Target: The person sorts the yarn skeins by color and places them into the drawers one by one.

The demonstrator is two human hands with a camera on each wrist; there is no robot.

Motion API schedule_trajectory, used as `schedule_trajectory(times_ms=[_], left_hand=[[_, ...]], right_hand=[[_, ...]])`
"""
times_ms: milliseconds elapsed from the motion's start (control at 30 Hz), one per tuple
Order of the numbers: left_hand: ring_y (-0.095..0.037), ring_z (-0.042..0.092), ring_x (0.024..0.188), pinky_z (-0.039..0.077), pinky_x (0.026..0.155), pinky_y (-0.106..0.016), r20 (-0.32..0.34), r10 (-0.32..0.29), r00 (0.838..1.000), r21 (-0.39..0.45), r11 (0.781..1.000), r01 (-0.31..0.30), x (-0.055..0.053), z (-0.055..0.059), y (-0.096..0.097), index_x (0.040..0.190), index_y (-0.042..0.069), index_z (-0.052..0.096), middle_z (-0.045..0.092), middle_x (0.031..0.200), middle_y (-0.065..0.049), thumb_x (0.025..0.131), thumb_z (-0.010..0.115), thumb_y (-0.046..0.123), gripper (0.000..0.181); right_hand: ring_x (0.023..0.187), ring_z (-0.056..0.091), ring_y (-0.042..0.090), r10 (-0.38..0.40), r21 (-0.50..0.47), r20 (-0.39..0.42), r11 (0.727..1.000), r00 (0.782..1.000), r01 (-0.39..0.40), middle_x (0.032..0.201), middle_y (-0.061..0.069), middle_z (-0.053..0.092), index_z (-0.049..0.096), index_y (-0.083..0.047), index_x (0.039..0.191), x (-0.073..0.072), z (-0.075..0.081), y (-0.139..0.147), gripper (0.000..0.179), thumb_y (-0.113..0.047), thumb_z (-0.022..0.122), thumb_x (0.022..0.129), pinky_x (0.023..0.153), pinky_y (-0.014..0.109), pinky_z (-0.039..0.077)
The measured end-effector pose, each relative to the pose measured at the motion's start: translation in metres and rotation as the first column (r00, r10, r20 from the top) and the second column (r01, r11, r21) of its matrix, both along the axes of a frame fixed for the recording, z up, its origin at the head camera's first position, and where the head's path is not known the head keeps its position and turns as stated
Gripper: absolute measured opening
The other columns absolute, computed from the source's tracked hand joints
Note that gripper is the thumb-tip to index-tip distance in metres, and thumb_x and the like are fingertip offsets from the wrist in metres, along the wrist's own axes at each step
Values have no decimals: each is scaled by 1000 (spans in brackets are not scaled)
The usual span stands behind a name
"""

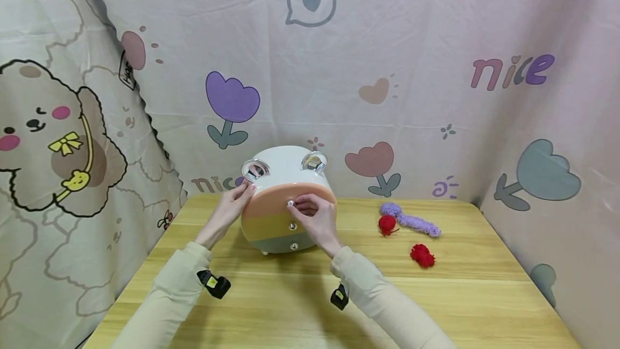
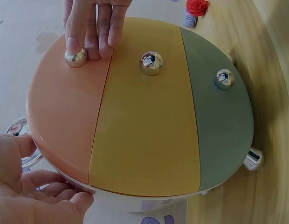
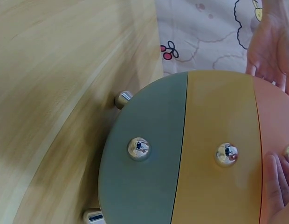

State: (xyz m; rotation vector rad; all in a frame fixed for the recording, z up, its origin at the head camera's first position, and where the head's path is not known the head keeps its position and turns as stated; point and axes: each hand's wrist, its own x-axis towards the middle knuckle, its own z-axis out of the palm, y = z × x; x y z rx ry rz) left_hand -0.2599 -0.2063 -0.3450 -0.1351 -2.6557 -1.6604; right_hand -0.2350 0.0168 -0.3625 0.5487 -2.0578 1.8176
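Observation:
A small rounded drawer cabinet (image 1: 286,163) stands on the table, white-bodied with two silvery ear-like rings on top. Its front has an orange drawer (image 2: 65,107), a yellow drawer (image 2: 144,126) and a green drawer (image 2: 219,126), each with one shiny round knob. My right hand (image 1: 317,222) pinches the orange drawer's knob (image 2: 75,58) between thumb and finger. On the cabinet's left side, my left hand (image 1: 230,209) rests against the upper edge just below the left ring (image 1: 255,169). All three drawer fronts sit flush in the left wrist view.
To the right on the wooden table (image 1: 465,295) lie a purple yarn skein (image 1: 411,221), a red yarn ball (image 1: 387,224) and a second red yarn bundle (image 1: 422,256). Behind the cabinet hangs a printed curtain (image 1: 310,69). Silvery feet (image 3: 122,99) hold up the cabinet.

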Motion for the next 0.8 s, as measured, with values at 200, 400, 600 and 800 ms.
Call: schedule_trajectory(times_ms=[200,400,600,800], left_hand=[[-37,12,157,17,129,-48,5,-1,1000,1,1000,1,0,0,0,157,-3,22,17,167,-16,108,43,39,68],[-37,13,157,17,129,-49,3,2,1000,-11,1000,-2,1,0,0,157,-3,23,18,167,-15,108,43,40,68],[-37,13,156,18,129,-49,-6,-2,1000,-16,1000,2,2,0,0,156,-3,24,18,167,-16,108,43,40,68],[-37,13,157,18,129,-48,-11,0,1000,-6,1000,0,-1,-1,0,156,-4,24,18,167,-16,108,43,41,69]], right_hand=[[86,73,47,7,-4,5,1000,1000,-7,92,32,74,69,15,96,0,1,0,16,6,75,84,77,45,64],[87,73,46,13,-13,40,1000,999,-13,95,30,74,69,13,99,-15,-21,1,19,3,77,84,77,35,65],[81,75,30,-2,-8,99,1000,995,3,91,23,77,72,4,98,-20,-54,7,21,-5,82,82,71,17,59],[73,71,11,-28,64,92,998,995,22,86,16,77,73,-2,92,-19,-78,11,20,-14,84,82,69,17,59]])
